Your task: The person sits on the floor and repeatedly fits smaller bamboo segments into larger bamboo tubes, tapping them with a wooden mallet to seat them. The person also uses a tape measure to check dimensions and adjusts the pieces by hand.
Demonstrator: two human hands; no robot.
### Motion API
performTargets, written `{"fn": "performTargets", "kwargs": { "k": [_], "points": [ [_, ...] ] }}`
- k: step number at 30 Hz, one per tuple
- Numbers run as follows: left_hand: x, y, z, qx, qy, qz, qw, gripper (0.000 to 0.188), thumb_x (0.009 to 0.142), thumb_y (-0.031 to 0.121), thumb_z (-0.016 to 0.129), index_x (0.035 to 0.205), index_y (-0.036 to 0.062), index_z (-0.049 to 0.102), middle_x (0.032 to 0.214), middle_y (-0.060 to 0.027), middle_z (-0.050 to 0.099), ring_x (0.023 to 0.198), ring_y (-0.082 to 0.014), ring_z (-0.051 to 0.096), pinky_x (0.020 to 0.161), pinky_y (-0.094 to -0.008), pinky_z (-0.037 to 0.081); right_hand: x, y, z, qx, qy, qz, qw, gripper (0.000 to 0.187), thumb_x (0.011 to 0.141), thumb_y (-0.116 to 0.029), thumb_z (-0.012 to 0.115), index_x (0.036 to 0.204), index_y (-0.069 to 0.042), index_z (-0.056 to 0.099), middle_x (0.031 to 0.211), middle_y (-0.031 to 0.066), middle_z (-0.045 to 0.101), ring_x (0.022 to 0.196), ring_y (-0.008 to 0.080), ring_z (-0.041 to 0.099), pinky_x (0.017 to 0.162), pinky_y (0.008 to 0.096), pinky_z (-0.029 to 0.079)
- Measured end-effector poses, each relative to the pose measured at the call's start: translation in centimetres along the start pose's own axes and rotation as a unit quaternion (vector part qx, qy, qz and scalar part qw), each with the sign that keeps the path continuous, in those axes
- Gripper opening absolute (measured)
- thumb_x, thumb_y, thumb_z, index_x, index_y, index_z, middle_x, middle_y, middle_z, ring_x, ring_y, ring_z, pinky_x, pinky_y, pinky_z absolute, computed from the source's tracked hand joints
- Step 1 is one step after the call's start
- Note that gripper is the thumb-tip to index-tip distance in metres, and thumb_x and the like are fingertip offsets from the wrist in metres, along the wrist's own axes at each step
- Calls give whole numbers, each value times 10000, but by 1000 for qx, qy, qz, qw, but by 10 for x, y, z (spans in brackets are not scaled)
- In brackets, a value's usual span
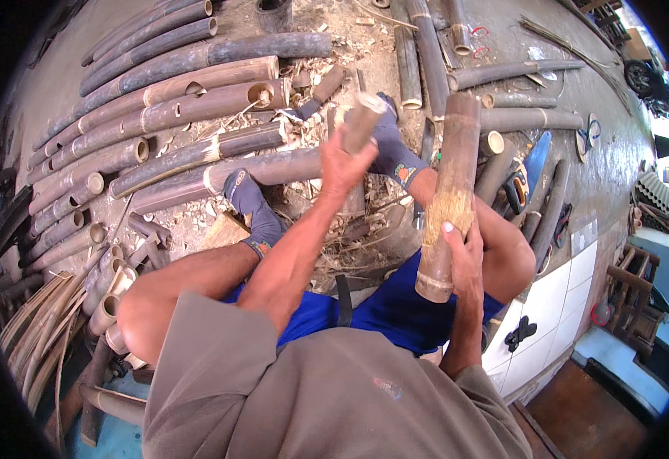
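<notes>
Grey shirt shoulders (pixel 327 398) fill the bottom of the view, closest to the camera, with blue shorts (pixel 395 310) just past them, so the person is sitting low with knees spread.

Main thing is the bamboo section (pixel 447 195) in the right hand (pixel 463 260). It's a fat piece standing close to upright over the right thigh, long axis running from near the lap up and away toward the floor beyond, only slightly tilted. Lower cut end sits by the hand, upper end points away from the body. One side looks scraped into pale, fibrous strands about halfway along. Right-hand fingers are wrapped around the lower part from behind, thumb pressed on the front, so a firm hold.

Left hand (pixel 343 164) is raised out in front on a stretched forearm, fingers closed tight around a short wooden tool handle (pixel 363 121) that angles up and to the right. Can't tell what the working end looks like, it's blurred.

Both feet are in dark blue socks: left foot (pixel 252 210) and right foot (pixel 392 149) planted on the dirt floor (pixel 357 46) among pale shavings (pixel 349 233).

Further out, long dark bamboo poles (pixel 174 92) lie side by side on the left, more poles top right, and thin bamboo strips (pixel 40 336) are bundled at the lower left. White tiles (pixel 556 294) sit off to the right.
</notes>
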State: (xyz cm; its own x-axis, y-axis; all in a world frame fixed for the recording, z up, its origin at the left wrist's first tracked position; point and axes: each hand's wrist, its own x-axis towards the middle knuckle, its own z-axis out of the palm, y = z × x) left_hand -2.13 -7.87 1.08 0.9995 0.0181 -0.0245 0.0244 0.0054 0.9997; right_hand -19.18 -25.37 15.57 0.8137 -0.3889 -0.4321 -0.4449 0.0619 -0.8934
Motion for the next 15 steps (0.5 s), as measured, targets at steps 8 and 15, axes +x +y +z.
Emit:
{"fn": "performTargets", "kwargs": {
  "k": [8,15],
  "points": [
    [9,-2,-65,-294,200,-64,932,225,892,180,729,967,6,607,710,-66,583,581,-170,537,583,-325,481,26,-37,62,-136,-152,-160,966,921,925,-146,726,1667,-21,195,1480,187,566,1317,229,575,1115,351,442],
    [-15,-12,-54,-343,246,-108,900,154,897,121,668,866,6,571,659,-65,553,551,-177,517,530,-328,443,54,-122,116,-398,-232,-375,804,950,854,-238,766,1668,-228,276,1249,218,667,1127,338,680,995,441,533]
  ]
}}
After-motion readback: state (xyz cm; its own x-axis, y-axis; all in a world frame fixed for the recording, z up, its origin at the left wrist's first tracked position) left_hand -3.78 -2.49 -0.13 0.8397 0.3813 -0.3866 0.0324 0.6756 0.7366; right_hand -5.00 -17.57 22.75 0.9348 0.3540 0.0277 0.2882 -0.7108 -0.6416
